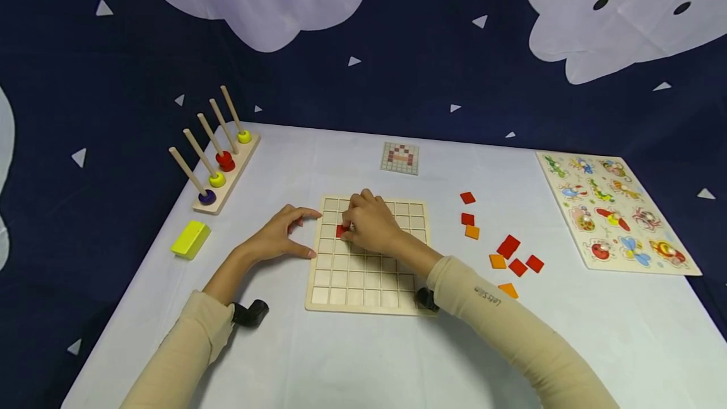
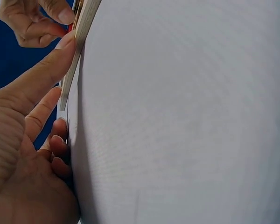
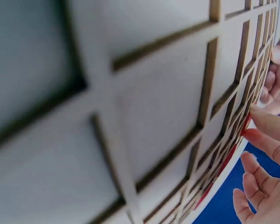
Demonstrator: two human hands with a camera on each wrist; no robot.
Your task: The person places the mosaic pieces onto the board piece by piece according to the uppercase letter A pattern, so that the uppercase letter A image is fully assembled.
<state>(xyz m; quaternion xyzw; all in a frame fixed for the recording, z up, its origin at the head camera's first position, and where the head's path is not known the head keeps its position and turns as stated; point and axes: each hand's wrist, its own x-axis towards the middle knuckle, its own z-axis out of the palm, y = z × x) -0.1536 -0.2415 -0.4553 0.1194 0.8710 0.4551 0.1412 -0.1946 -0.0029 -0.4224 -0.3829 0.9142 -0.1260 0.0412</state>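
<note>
A wooden grid board [image 1: 332, 279] with square cells lies on the table, in the middle of the head view. My right hand [image 1: 370, 223] is over its upper left part and pinches a small red square tile [image 1: 341, 231] between thumb and finger, at a cell. In the right wrist view more red tiles [image 3: 227, 157] sit in the board along its far side; my hand hides them from the head camera. My left hand [image 1: 278, 232] spans the board's left edge, thumb and index finger extended and touching it, the other fingers bent loosely beside it.
Loose red tiles [image 1: 508, 246] and orange tiles [image 1: 497, 261] lie right of the board. A pattern card [image 1: 399, 158] lies behind it. At left are a peg stand with rings [image 1: 234, 180] and a yellow block [image 1: 190, 239]; at right, an insect puzzle board [image 1: 619, 213].
</note>
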